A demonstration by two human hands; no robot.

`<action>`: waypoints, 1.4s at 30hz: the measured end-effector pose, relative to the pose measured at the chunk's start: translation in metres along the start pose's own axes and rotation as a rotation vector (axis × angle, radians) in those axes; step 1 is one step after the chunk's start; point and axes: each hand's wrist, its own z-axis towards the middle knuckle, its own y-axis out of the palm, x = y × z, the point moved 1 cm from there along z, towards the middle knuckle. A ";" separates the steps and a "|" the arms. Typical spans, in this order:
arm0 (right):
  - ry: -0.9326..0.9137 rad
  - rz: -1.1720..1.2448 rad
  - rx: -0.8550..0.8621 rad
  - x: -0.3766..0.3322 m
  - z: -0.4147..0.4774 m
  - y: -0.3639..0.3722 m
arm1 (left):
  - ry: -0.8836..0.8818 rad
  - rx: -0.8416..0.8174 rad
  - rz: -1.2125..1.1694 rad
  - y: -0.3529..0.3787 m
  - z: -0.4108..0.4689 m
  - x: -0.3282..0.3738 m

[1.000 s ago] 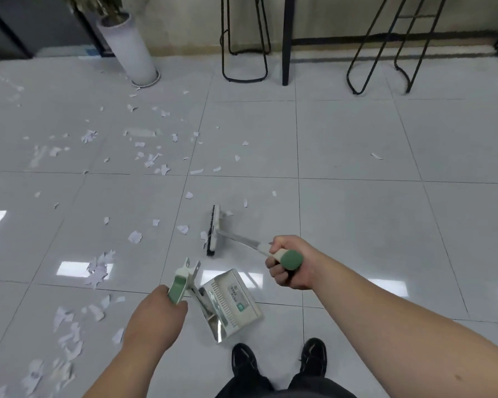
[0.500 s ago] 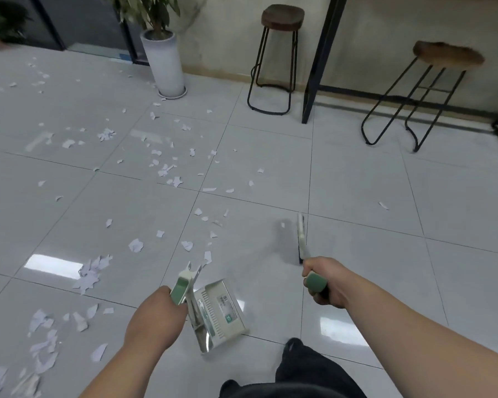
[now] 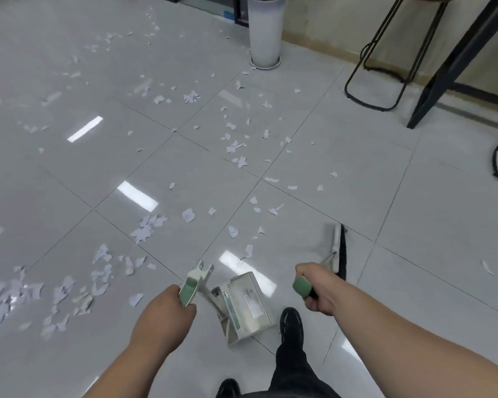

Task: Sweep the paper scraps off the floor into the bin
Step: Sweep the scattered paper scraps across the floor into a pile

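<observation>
Your right hand [image 3: 318,291] grips the broom [image 3: 336,248] handle; head's long axis runs away from you, bristles facing right, just beyond that hand. Your left hand [image 3: 163,317] grips the dustpan [image 3: 247,305] handle; pan sits between hands.

White paper scraps [image 3: 144,229] lie all over the shiny floor [image 3: 414,211], mostly on the left and far side. The little silver dustpan [image 3: 246,307] tilts near the middle. The broom [image 3: 338,248], with black bristles, is near on the right.

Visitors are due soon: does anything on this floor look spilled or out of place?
Yes: torn paper scraps litter the floor, from the planter to a thick heap at lower left. One stray scrap lies alone at right.
</observation>
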 end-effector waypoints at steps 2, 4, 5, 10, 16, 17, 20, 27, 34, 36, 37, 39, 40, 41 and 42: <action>-0.005 -0.018 -0.093 -0.028 0.002 0.033 | -0.058 0.020 -0.032 -0.005 0.001 0.007; -0.016 -0.035 -0.176 -0.059 0.001 0.063 | -0.113 0.039 -0.059 -0.008 -0.001 0.012; -0.023 -0.037 -0.211 -0.074 0.000 0.075 | -0.143 0.049 -0.071 -0.009 -0.003 0.013; -0.024 0.036 -0.320 -0.143 0.001 0.118 | -0.273 0.104 -0.143 -0.010 -0.009 0.016; -0.031 0.137 -0.359 -0.183 0.022 0.105 | -0.336 0.167 -0.173 -0.014 -0.011 0.023; -0.039 0.123 -0.363 -0.182 0.024 0.097 | -0.340 0.172 -0.178 -0.014 -0.010 0.024; -0.050 0.071 -0.364 -0.173 0.021 0.074 | -0.347 0.180 -0.186 -0.016 -0.007 0.025; -0.090 -0.123 -0.207 -0.129 -0.003 0.015 | -0.316 0.180 -0.164 -0.016 0.003 0.021; 0.000 -0.202 -0.087 -0.089 -0.027 0.030 | -0.277 0.162 -0.145 -0.016 0.012 -0.005; 0.034 -0.172 -0.077 -0.079 -0.038 0.047 | -0.261 0.151 -0.143 -0.018 0.014 -0.016; 0.053 -0.144 -0.077 -0.074 -0.045 0.059 | -0.254 0.143 -0.144 -0.020 0.015 -0.023; 0.095 -0.104 -0.094 -0.064 -0.057 0.086 | -0.241 0.134 -0.146 -0.025 0.015 -0.040; 0.115 -0.087 -0.105 -0.058 -0.063 0.102 | -0.240 0.129 -0.148 -0.028 0.015 -0.051; 0.133 -0.070 -0.121 -0.052 -0.068 0.124 | -0.243 0.124 -0.152 -0.033 0.014 -0.067; 0.141 -0.040 -0.143 -0.048 -0.073 0.140 | -0.243 0.120 -0.157 -0.036 0.013 -0.077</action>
